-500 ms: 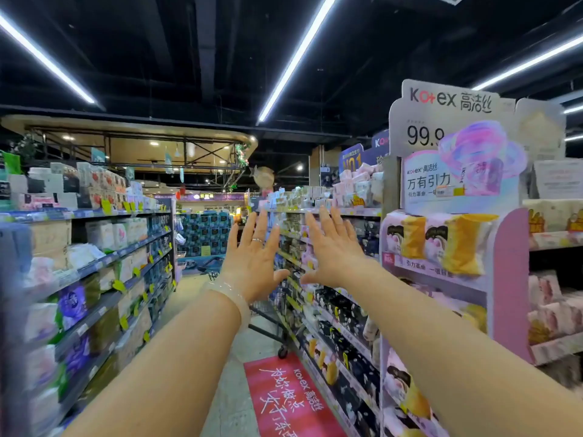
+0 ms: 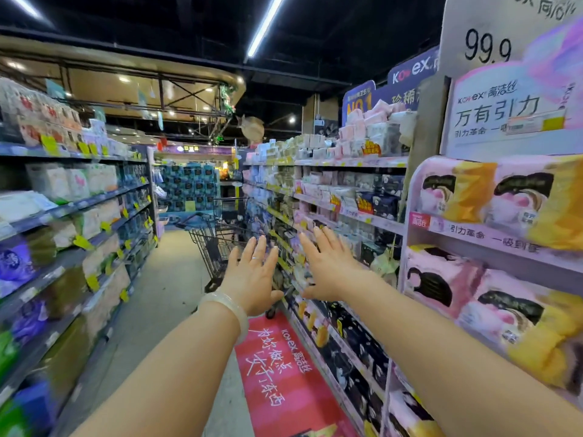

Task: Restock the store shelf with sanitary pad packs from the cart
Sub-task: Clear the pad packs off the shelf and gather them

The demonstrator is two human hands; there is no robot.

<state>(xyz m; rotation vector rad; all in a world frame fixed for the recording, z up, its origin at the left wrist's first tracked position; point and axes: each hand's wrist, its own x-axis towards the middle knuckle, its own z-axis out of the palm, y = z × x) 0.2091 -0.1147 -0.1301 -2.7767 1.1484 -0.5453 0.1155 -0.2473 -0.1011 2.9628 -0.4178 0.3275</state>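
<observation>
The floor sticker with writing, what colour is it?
Red-pink floor sticker with white writing, head view.

Left hand and right hand spread flat, apparently before cart

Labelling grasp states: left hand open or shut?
Open. The left hand is held out with straight, spread fingers, holding nothing, before the cart.

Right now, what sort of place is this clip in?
A supermarket aisle, apparently the hygiene products section: stocked shelves with yellow price tags on both sides, a wire shopping cart ahead, and a promotional sign reading 99.9 over pink packs.
</observation>
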